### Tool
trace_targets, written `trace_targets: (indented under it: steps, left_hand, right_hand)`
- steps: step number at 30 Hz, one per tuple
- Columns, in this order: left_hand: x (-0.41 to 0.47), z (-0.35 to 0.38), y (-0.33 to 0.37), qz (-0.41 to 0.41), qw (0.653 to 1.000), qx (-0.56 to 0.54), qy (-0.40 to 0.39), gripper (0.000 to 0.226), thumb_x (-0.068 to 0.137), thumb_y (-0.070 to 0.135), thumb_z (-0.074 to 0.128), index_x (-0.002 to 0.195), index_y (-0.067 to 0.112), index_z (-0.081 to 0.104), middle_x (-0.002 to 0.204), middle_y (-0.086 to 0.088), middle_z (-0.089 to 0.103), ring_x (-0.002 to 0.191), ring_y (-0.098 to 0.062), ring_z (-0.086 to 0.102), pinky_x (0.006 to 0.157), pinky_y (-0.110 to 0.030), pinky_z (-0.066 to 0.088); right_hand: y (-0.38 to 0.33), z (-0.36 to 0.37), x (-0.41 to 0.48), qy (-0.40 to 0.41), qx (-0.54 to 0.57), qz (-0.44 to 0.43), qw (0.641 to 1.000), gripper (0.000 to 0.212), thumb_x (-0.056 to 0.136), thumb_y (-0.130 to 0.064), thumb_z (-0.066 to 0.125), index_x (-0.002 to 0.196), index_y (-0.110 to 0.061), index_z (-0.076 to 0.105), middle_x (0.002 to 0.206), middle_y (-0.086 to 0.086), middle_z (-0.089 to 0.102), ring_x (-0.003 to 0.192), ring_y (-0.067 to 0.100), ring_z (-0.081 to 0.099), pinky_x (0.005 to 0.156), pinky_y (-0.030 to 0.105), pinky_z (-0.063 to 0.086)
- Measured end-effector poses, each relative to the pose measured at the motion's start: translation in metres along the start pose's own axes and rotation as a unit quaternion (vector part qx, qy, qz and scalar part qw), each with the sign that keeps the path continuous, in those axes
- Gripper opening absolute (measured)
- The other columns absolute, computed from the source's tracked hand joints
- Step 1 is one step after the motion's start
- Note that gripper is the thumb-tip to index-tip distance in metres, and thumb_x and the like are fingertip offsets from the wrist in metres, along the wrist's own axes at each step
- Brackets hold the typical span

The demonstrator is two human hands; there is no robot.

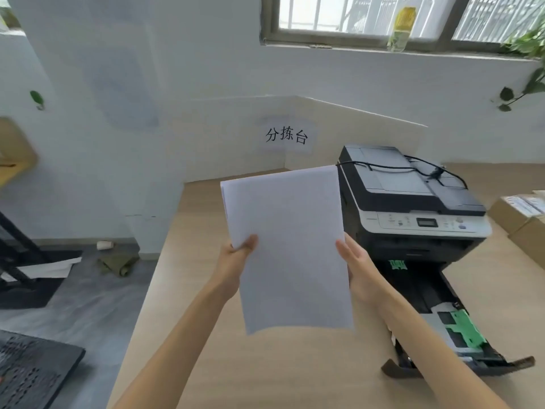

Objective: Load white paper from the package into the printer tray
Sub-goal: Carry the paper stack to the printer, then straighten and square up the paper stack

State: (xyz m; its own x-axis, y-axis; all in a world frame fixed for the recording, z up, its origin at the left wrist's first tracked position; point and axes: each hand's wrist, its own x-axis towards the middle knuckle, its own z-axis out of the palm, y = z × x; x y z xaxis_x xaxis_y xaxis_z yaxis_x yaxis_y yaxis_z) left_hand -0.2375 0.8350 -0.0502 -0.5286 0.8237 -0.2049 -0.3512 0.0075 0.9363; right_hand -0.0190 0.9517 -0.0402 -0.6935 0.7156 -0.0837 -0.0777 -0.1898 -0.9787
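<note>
I hold a stack of white paper (287, 246) upright above the wooden table (265, 367), left of the printer. My left hand (237, 255) grips its left edge, thumb on the front. My right hand (355, 262) lies flat against its right edge, fingers behind the sheets. The black and grey printer (413, 208) stands on the table at the right. Its paper tray (445, 329) is pulled out toward me, with green guides inside and no paper visible in it. My right forearm crosses over the tray's left side. The paper package is not in view.
Cardboard boxes (522, 216) sit right of the printer. A black cable (424, 171) lies over the printer lid. A low white partition with a paper sign (286, 135) backs the table. Left of the table is floor with a black perforated object (32, 373) and a dark frame.
</note>
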Motion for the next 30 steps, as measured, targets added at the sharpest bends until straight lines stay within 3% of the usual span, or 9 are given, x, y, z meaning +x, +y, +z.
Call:
trace_targets:
  steps: [2, 5, 7, 10, 12, 16, 21, 24, 30]
  left_hand:
    - [0.006, -0.002, 0.007, 0.028, 0.999, 0.012, -0.027, 0.016, 0.093, 0.016, 0.057, 0.09, 0.014, 0.072, 0.083, 0.003, 0.078, 0.078, -0.017, 0.074, 0.062, -0.028, 0.061]
    - [0.02, -0.008, 0.016, 0.041, 0.994, 0.041, -0.088, 0.018, 0.093, 0.014, 0.054, 0.094, 0.017, 0.072, 0.095, -0.001, 0.076, 0.088, -0.02, 0.072, 0.077, -0.036, 0.06]
    - [0.032, -0.015, 0.022, 0.013, 0.987, 0.069, -0.145, 0.018, 0.088, 0.016, 0.064, 0.105, 0.017, 0.069, 0.105, -0.004, 0.073, 0.098, -0.024, 0.07, 0.081, -0.039, 0.058]
    - [0.054, -0.031, 0.026, -0.067, 0.963, 0.112, -0.233, 0.048, 0.078, 0.021, 0.072, 0.124, 0.019, 0.058, 0.121, -0.003, 0.068, 0.112, -0.023, 0.065, 0.09, -0.038, 0.056]
    - [0.068, -0.038, 0.026, -0.074, 0.959, 0.116, -0.249, 0.042, 0.082, 0.02, 0.068, 0.124, 0.022, 0.059, 0.121, -0.001, 0.068, 0.112, -0.021, 0.065, 0.086, -0.033, 0.057]
    - [0.092, -0.039, 0.018, 0.011, 0.982, 0.142, -0.127, 0.012, 0.092, 0.021, 0.06, 0.098, 0.023, 0.071, 0.101, 0.001, 0.074, 0.097, -0.019, 0.07, 0.076, -0.031, 0.059]
    - [0.112, -0.035, -0.018, 0.081, 0.986, 0.149, -0.002, 0.028, 0.092, 0.02, 0.057, 0.077, -0.002, 0.066, 0.074, -0.008, 0.062, 0.066, -0.016, 0.056, 0.061, -0.032, 0.045]
    - [0.127, -0.041, -0.046, 0.063, 0.987, 0.148, 0.027, 0.026, 0.087, 0.016, 0.061, 0.072, -0.006, 0.06, 0.07, -0.007, 0.057, 0.062, -0.013, 0.049, 0.057, -0.03, 0.041]
    - [0.133, -0.053, -0.117, -0.052, 0.982, 0.169, 0.072, 0.011, 0.068, 0.018, 0.068, 0.06, 0.012, 0.063, 0.067, -0.006, 0.06, 0.064, -0.013, 0.052, 0.058, -0.033, 0.045]
  right_hand:
    - [-0.014, -0.003, 0.021, -0.027, -0.039, -0.005, 0.999, 0.055, 0.078, -0.055, 0.064, 0.122, -0.022, 0.06, 0.118, 0.008, 0.069, 0.104, 0.028, 0.068, 0.082, 0.041, 0.058]
    - [-0.025, 0.0, 0.051, -0.016, -0.087, -0.042, 0.995, 0.037, 0.081, -0.045, 0.067, 0.107, -0.018, 0.069, 0.105, 0.005, 0.075, 0.094, 0.024, 0.072, 0.073, 0.032, 0.059]
    - [-0.021, 0.007, 0.067, 0.027, -0.079, -0.061, 0.995, 0.027, 0.08, -0.039, 0.068, 0.091, -0.015, 0.074, 0.089, 0.002, 0.077, 0.081, 0.02, 0.073, 0.066, 0.029, 0.057]
    - [-0.003, 0.014, 0.085, 0.09, -0.077, -0.061, 0.991, 0.028, 0.075, -0.039, 0.069, 0.081, -0.013, 0.074, 0.078, 0.001, 0.075, 0.072, 0.02, 0.072, 0.063, 0.032, 0.057]
    - [0.007, 0.016, 0.096, 0.101, -0.073, -0.055, 0.991, 0.028, 0.075, -0.039, 0.069, 0.081, -0.012, 0.073, 0.078, 0.001, 0.076, 0.072, 0.019, 0.072, 0.062, 0.029, 0.058]
    - [0.024, 0.023, 0.118, 0.107, -0.064, -0.042, 0.991, 0.028, 0.076, -0.038, 0.069, 0.083, -0.011, 0.073, 0.078, 0.001, 0.075, 0.072, 0.017, 0.072, 0.062, 0.029, 0.056]
    - [0.04, 0.022, 0.145, 0.066, -0.046, -0.031, 0.996, 0.024, 0.081, -0.03, 0.069, 0.103, -0.019, 0.068, 0.101, 0.007, 0.072, 0.091, 0.02, 0.069, 0.079, 0.036, 0.055]
    - [0.061, 0.014, 0.158, 0.045, -0.035, -0.02, 0.998, 0.036, 0.081, -0.024, 0.067, 0.116, -0.02, 0.06, 0.113, 0.008, 0.069, 0.102, 0.02, 0.067, 0.083, 0.033, 0.056]
    - [0.142, -0.007, 0.159, 0.057, -0.081, 0.096, 0.99, 0.026, 0.074, -0.02, 0.073, 0.099, -0.025, 0.067, 0.093, -0.004, 0.074, 0.092, 0.016, 0.067, 0.071, 0.025, 0.056]
